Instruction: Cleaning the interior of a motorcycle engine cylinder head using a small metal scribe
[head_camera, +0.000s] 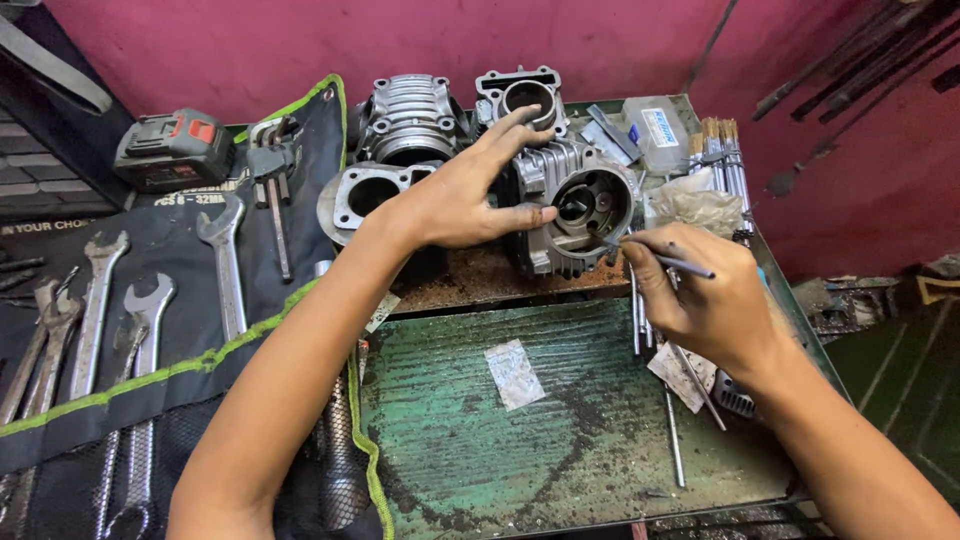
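A grey finned engine cylinder head (580, 205) stands on its side on a rusty raised ledge (470, 275), its round chamber facing me. My left hand (465, 190) rests on its left side and top, with the fingers spread and the thumb near the chamber's rim. My right hand (700, 295) sits just right of the head. It pinches a thin metal rod (665, 260) like a pen. The rod's tip points toward the chamber.
Other engine cylinders (405, 125) stand behind and left of the head. A dark tool roll (150, 290) with several wrenches lies at the left. A green worn bench top (560, 420) holds a small plastic packet (513, 372) and loose rods (675, 435). A grey battery pack (172, 148) sits far left.
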